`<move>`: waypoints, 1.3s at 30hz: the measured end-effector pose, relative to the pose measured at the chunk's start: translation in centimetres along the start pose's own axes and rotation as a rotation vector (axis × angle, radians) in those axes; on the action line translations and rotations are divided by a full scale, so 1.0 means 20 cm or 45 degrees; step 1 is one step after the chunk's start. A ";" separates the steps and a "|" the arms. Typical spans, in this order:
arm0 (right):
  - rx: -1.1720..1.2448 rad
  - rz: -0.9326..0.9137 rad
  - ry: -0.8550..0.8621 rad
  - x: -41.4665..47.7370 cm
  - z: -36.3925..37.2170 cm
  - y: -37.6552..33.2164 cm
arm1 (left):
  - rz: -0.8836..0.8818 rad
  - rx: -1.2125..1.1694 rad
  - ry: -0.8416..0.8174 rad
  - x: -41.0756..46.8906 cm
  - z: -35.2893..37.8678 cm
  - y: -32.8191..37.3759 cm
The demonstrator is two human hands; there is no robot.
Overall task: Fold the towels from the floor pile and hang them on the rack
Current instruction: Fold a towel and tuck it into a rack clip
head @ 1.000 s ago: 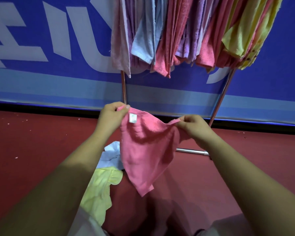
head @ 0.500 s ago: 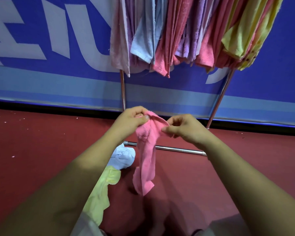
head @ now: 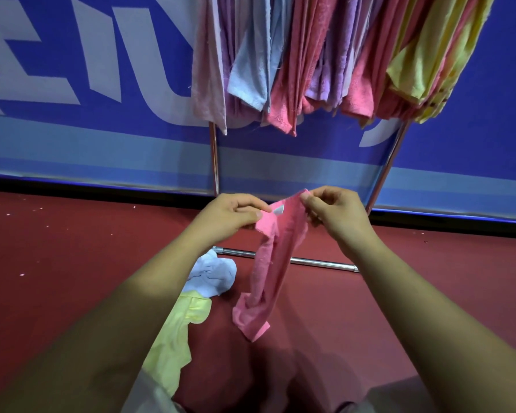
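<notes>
Closest in, below and to the left of the fingers, a yellow towel [head: 176, 338] lies crumpled on the red floor [head: 57, 278]. A light blue towel [head: 213, 275] is bunched just beyond it, touching its far edge.

Above them, both hands grasp the top edge of a pink towel [head: 267, 272]. The left hand [head: 228, 216] pinches one corner between thumb and fingers [head: 251, 215]. The right hand [head: 335, 217] pinches the other, its fingers [head: 309, 204] curled on the cloth. A white label [head: 278, 209] shows between the two grips. The towel hangs from the fingers in a narrow, gathered strip; whether its lower end touches the floor cannot be told.

Beyond the fingers, the rack [head: 316, 262] rests its base bar on the floor. Higher, hung towels [head: 325, 55] in pink, lilac, blue and yellow crowd it. Behind stands a blue banner [head: 87, 70] with white lettering.
</notes>
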State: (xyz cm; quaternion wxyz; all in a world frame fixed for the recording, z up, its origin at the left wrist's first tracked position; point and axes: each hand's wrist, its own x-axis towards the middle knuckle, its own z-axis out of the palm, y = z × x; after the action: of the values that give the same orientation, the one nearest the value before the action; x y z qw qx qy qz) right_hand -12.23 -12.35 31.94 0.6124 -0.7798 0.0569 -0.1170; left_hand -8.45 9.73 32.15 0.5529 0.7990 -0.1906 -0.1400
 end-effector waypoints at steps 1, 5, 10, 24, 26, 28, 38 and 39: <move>-0.025 -0.016 -0.022 0.00 0.00 0.00 | 0.016 -0.031 -0.069 0.00 0.00 0.01; 0.006 -0.052 -0.190 -0.03 0.03 -0.01 | 0.131 -0.044 -0.150 -0.02 0.03 0.03; 0.108 -0.037 -0.262 -0.05 0.06 -0.04 | 0.231 0.111 0.024 -0.03 0.03 0.05; -0.259 -0.147 -0.363 -0.08 0.07 -0.06 | 0.118 0.156 0.044 0.00 0.02 0.01; -0.230 -0.130 -0.348 -0.07 0.04 -0.06 | 0.053 0.436 -0.170 0.00 0.01 -0.02; -0.146 -0.110 -0.308 -0.06 0.01 -0.07 | -0.081 0.632 -0.310 -0.01 -0.01 -0.07; -0.136 -0.001 -0.029 0.00 -0.13 -0.01 | 0.152 0.584 0.075 0.00 -0.19 -0.10; -0.132 0.005 -0.029 0.00 -0.14 0.00 | 0.167 0.519 0.136 0.00 -0.20 -0.09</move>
State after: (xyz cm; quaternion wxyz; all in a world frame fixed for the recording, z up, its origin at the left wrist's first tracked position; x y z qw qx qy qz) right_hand -12.96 -14.96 32.47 0.5720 -0.8116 0.0575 -0.1036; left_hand -6.49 13.62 31.84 0.3974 0.8863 -0.2371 -0.0197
